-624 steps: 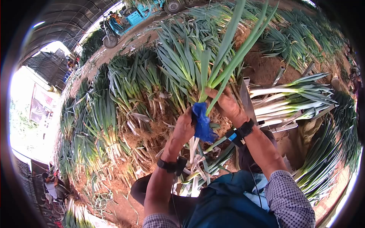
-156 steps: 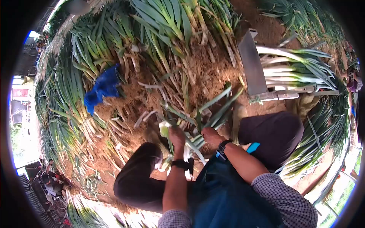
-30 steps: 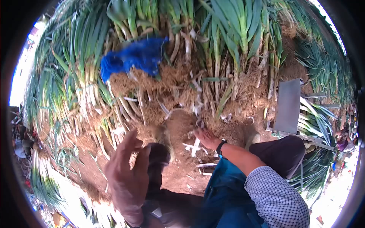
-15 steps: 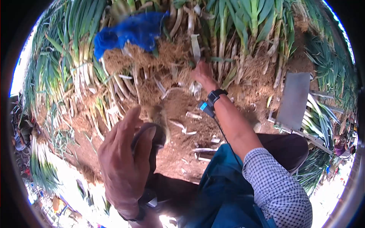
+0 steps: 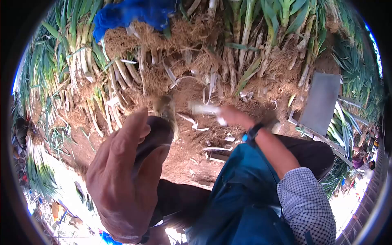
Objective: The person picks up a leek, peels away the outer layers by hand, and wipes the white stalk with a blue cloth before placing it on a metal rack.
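My right hand (image 5: pixel 237 117) is closed, low over the soil (image 5: pixel 190 141), in front of the roots of the leeks (image 5: pixel 245 36). A pale, flat, blade-like strip (image 5: pixel 203 108) juts left from its fingers, smeared by motion; I cannot tell whether it is a knife or a leek leaf. Large in the foreground, my left hand (image 5: pixel 122 175) is raised over my dark-clad knee (image 5: pixel 153 134). Its fingers are bent, the thumb stands apart from them, and no object shows between them. Torn pale leaf scraps (image 5: pixel 192 121) lie on the soil between the hands.
Dense rows of leeks with brown roots (image 5: pixel 157 75) stand along the far side. Blue netting (image 5: pixel 134 16) lies on them. To the right, a grey board (image 5: pixel 322 102) rests on a frame beside more leeks (image 5: pixel 341 120). Another leek bundle (image 5: pixel 41 167) is at far left.
My right hand has drawn back from the leek roots towards my knees, the pale strip swinging to point left. My left hand appears slightly lower and further left. The view has tilted down.
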Demonstrator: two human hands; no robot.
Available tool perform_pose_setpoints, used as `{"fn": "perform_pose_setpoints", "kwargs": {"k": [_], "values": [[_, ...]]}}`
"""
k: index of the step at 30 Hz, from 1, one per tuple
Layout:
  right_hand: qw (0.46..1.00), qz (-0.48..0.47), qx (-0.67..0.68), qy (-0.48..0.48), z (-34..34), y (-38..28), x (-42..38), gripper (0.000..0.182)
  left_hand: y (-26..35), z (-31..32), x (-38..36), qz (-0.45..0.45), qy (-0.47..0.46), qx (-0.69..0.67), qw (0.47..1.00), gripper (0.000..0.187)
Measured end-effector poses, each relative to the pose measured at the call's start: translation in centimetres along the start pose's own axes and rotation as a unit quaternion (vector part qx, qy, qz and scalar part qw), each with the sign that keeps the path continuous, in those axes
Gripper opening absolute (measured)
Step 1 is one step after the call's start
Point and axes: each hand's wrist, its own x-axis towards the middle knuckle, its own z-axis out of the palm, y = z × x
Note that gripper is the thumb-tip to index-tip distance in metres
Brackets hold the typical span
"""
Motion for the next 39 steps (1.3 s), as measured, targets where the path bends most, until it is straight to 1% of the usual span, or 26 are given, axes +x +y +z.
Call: {"fn": "perform_pose_setpoints", "kwargs": {"k": [1, 2, 4, 5, 7, 8, 9, 11, 13, 15, 16, 18, 19, 20, 21, 22, 23, 24, 25, 27, 30, 31, 33, 35, 37, 39], "values": [[0.999, 0.021, 0.018, 0.016, 1.6, -0.3, -2.0, 0.015, 0.2, -0.1, 0.0, -0.006, 0.006, 0.017, 1.000, 0.052], [0.998, 0.064, -0.017, 0.021, 2.2, -0.7, -2.3, 0.019, 0.4, -0.1, 0.0, -0.013, 0.011, 0.036, 0.999, 0.052], [0.985, 0.152, -0.009, 0.079, 1.7, -2.2, -1.0, 0.027, 0.7, -0.4, 0.0, -0.028, 0.006, 0.069, 0.997, 0.052], [0.958, 0.245, 0.101, 0.114, 0.1, -4.3, 0.3, 0.032, 0.8, -0.3, -0.1, -0.026, 0.003, 0.061, 0.998, 0.052], [0.927, 0.264, 0.120, 0.238, -3.5, -7.1, 3.6, 0.040, 1.1, -0.1, 0.0, -0.022, -0.008, 0.048, 0.999, 0.052], [0.926, 0.248, 0.041, 0.283, -3.9, -6.3, 6.0, 0.042, 1.3, -0.3, 0.2, -0.020, -0.027, 0.055, 0.998, 0.051], [0.917, 0.229, -0.035, 0.325, -3.3, -5.0, 8.3, 0.044, 1.3, -0.3, 0.4, -0.015, -0.023, 0.052, 0.998, 0.051], [0.868, 0.244, -0.084, 0.425, -1.3, -2.8, 12.4, 0.049, 1.0, -0.2, 0.3, -0.010, -0.016, 0.050, 0.999, 0.050], [0.843, 0.274, -0.086, 0.454, -2.3, -3.2, 14.0, 0.058, 0.7, -0.3, 0.6, -0.024, -0.019, 0.042, 0.999, 0.049], [0.850, 0.330, -0.037, 0.410, -3.3, -3.4, 13.0, 0.065, 0.4, -0.5, 0.4, -0.034, -0.029, 0.041, 0.998, 0.048], [0.880, 0.316, -0.029, 0.353, -2.7, -1.9, 12.5, 0.065, 0.1, -0.7, 0.4, -0.029, -0.030, 0.032, 0.999, 0.048], [0.952, 0.245, -0.084, 0.160, -2.3, -3.1, 8.8, 0.065, -0.5, -1.1, 0.2, -0.019, -0.034, 0.014, 0.999, 0.048], [0.972, 0.200, -0.111, 0.063, -2.3, -3.8, 7.2, 0.065, -0.8, -1.1, 0.0, -0.016, -0.026, 0.009, 0.999, 0.048], [0.976, 0.075, -0.105, 0.174, -0.4, -3.6, 4.8, 0.065, -1.1, -1.1, -0.2, -0.013, -0.016, 0.006, 1.000, 0.048], [0.976, 0.147, -0.151, 0.060, -0.2, -4.0, 3.5, 0.069, -1.4, -1.1, -0.5, -0.010, -0.007, 0.004, 1.000, 0.048], [0.973, 0.136, -0.179, 0.048, 0.0, -2.7, 2.7, 0.066, -1.4, -1.0, -0.8, -0.016, 0.001, 0.008, 1.000, 0.047], [0.970, 0.127, -0.205, 0.034, -0.5, -3.4, 2.1, 0.063, -1.4, -1.0, -0.9, -0.014, 0.003, 0.002, 1.000, 0.047], [0.962, 0.118, -0.235, 0.074, -0.8, -4.0, 1.5, 0.052, -1.3, -0.8, -0.9, -0.012, 0.003, -0.005, 1.000, 0.047], [0.963, 0.124, -0.233, 0.045, -2.1, -4.6, 2.3, 0.039, -1.2, -0.6, -0.8, -0.010, 0.003, -0.012, 1.000, 0.046], [0.964, 0.103, -0.239, 0.047, -2.2, -4.5, 5.1, 0.036, -1.2, -0.1, -0.7, -0.012, 0.005, -0.016, 1.000, 0.046], [0.929, 0.047, -0.363, 0.048, -0.7, -7.0, 6.2, 0.035, -0.9, -0.2, -0.2, -0.016, -0.002, -0.018, 1.000, 0.047], [0.921, 0.027, -0.388, 0.018, 0.9, -7.2, 5.1, 0.038, -0.8, -0.2, -0.2, -0.017, 0.000, -0.011, 1.000, 0.047], [0.921, -0.044, -0.382, 0.060, 4.6, -7.4, 0.3, 0.033, -0.7, 0.0, -0.2, -0.025, -0.001, -0.002, 1.000, 0.048], [0.922, -0.041, -0.386, 0.004, 7.8, -7.2, -5.3, 0.044, -0.1, 0.4, -0.2, -0.048, -0.014, 0.006, 0.999, 0.048], [0.914, -0.058, -0.401, 0.022, 11.5, -5.7, -9.7, 0.041, 0.5, 0.5, -0.1, -0.057, -0.034, 0.005, 0.998, 0.049], [0.921, -0.051, -0.386, 0.003, 12.6, -4.8, -11.0, 0.035, 0.9, 0.6, 0.2, -0.046, -0.056, -0.002, 0.997, 0.049]]}}
